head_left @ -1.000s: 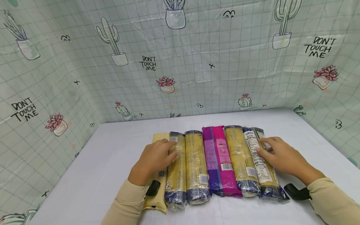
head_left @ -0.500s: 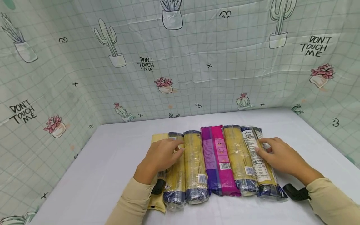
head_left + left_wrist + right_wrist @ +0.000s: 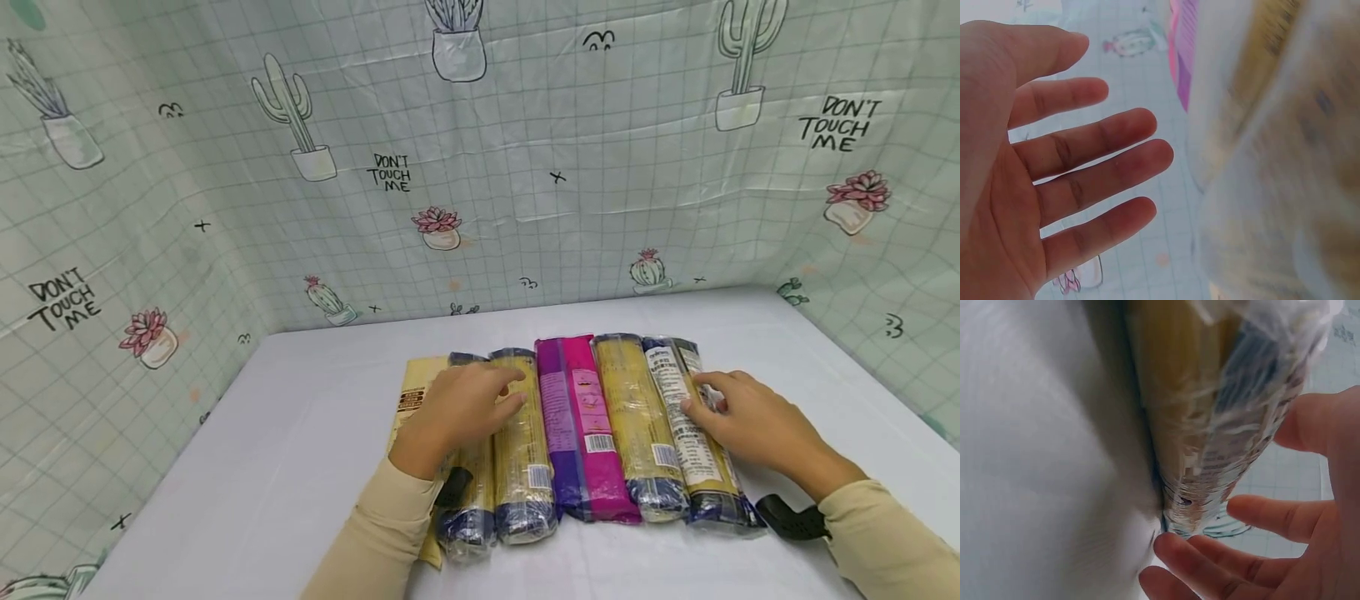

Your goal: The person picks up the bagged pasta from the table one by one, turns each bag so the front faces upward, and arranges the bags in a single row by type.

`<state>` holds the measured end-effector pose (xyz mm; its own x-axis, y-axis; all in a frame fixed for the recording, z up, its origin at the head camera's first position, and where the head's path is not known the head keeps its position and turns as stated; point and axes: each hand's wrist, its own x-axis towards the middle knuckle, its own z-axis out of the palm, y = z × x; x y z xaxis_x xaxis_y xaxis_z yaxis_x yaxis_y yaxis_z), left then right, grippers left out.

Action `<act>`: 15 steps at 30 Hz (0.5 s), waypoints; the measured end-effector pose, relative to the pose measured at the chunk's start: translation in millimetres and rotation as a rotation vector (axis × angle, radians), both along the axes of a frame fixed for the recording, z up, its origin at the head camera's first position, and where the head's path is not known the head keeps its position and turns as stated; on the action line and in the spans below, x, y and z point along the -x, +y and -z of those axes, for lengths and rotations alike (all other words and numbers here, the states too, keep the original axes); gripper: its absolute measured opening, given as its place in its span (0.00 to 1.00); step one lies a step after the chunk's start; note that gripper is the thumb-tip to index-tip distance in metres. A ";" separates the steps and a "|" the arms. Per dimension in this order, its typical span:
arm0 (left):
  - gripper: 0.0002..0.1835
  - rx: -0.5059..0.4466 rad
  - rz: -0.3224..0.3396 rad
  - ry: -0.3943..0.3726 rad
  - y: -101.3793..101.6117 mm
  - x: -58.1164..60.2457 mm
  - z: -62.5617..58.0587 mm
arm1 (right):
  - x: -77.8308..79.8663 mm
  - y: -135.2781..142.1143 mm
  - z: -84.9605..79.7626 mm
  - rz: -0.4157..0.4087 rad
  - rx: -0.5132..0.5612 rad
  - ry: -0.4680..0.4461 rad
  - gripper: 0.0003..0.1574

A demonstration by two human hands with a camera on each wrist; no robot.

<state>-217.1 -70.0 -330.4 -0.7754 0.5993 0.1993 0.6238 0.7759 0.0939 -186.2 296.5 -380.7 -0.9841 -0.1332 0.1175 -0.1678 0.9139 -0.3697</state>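
Note:
Several long packs lie side by side on the white table. In the head view my left hand (image 3: 461,408) hovers above two clear packs of dried noodles, the second (image 3: 474,483) and third (image 3: 521,454) from the left. Its fingers are extended and hold nothing; the left wrist view shows them apart from the wrapping. My right hand (image 3: 757,417) is at the rightmost noodle pack (image 3: 693,454), which has a white printed label. In the right wrist view, loosely bent fingers (image 3: 1272,515) lie along that pack's side, the thumb close to its edge.
A pale yellow pack (image 3: 412,392) lies at the row's left end, partly behind my left arm. A pink and purple bag (image 3: 585,433) and another noodle pack (image 3: 637,408) fill the row's middle. A cactus-printed cloth (image 3: 525,208) stands behind the table (image 3: 300,467).
My left hand has moved rightward, from over the first and second packs to over the second and third. The right hand stays beside the rightmost pack. The packs lie as before.

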 end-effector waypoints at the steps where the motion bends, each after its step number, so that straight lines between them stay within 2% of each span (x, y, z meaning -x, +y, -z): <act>1: 0.19 -0.001 0.007 0.001 3.4 0.8 -0.9 | -0.3 0.7 -0.2 0.001 -0.004 -0.002 0.42; 6: 0.20 0.007 0.020 -0.039 20.1 3.3 -5.0 | -1.6 1.5 -1.3 0.006 0.020 -0.030 0.45; 15: 0.20 0.050 0.015 -0.056 43.9 3.3 -10.8 | -5.6 -0.9 -1.4 0.002 0.085 -0.089 0.54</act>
<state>-220.4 -26.1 -319.6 -0.7753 0.6189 0.1258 0.6303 0.7711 0.0902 -180.6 295.6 -379.3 -0.9914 -0.1242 0.0406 -0.1289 0.8789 -0.4592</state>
